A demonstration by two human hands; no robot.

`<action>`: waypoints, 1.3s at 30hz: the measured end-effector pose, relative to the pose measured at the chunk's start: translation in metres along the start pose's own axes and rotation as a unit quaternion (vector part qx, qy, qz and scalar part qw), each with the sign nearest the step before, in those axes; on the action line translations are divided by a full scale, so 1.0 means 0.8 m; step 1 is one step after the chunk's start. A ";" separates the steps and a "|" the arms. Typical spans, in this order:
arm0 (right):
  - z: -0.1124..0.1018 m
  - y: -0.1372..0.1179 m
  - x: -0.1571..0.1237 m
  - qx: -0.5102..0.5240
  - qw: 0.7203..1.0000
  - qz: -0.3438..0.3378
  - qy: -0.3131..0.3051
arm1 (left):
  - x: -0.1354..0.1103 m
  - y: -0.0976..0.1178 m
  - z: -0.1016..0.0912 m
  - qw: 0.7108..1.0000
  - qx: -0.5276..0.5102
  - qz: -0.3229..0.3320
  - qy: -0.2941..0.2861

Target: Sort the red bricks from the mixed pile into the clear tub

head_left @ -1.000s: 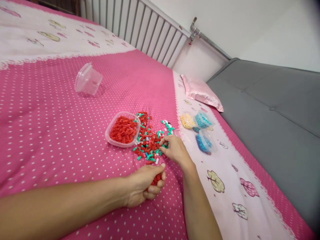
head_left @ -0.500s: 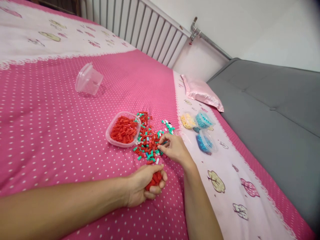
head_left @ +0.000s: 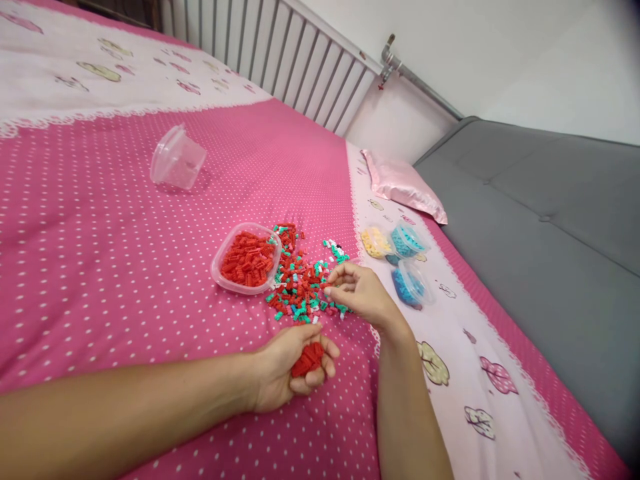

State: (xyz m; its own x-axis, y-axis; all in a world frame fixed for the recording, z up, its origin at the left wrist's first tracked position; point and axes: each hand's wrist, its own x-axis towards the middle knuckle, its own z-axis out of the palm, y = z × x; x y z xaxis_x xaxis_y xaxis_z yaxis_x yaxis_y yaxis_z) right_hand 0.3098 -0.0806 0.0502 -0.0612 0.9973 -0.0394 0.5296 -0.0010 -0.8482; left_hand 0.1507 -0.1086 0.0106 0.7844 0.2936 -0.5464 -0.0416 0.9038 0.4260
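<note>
My left hand [head_left: 287, 370] is cupped palm up, its fingers curled around a small heap of red toy bricks [head_left: 307, 360]. Just past it lies a mixed pile of small toy bricks [head_left: 300, 283], mostly red and green with a few white ones. At the pile's right edge, my right hand [head_left: 357, 290] pinches thumb and forefinger together, with a bit of red showing at the tips that looks like one brick. Left of the pile, a clear plastic tub [head_left: 216, 273] holds many red bricks [head_left: 249, 259].
A clear container [head_left: 179, 160] lies on its side farther back on the pink dotted bedspread [head_left: 100, 267]. To the right are tubs of yellow bricks [head_left: 375, 242], teal bricks [head_left: 406, 240] and blue bricks [head_left: 407, 287]. Beyond them are a pink pillow [head_left: 403, 183] and a grey headboard [head_left: 540, 220].
My right hand has shifted slightly right and toward me, away from the pile's middle. The fingers of my left hand have loosened, showing more of the red bricks in the palm.
</note>
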 end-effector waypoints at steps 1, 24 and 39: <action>-0.003 -0.007 -0.005 0.020 1.000 0.005 -0.018 | 0.000 0.001 0.000 1.000 -0.006 -0.001 -0.003; -0.007 -0.008 -0.001 0.111 0.983 0.000 0.148 | -0.036 0.038 0.025 0.996 -0.057 0.065 0.002; -0.001 0.006 0.005 0.104 0.983 0.004 0.151 | -0.105 0.171 0.001 0.926 -0.118 0.348 0.086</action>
State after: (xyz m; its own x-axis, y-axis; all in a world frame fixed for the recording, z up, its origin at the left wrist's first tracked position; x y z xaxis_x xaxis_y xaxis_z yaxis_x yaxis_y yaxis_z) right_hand 0.3127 -0.0763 0.0466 0.2127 0.9734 0.0850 0.3420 0.0073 -0.9397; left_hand 0.0796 -0.0101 0.1151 0.4082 0.8574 -0.3135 -0.6498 0.5141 0.5599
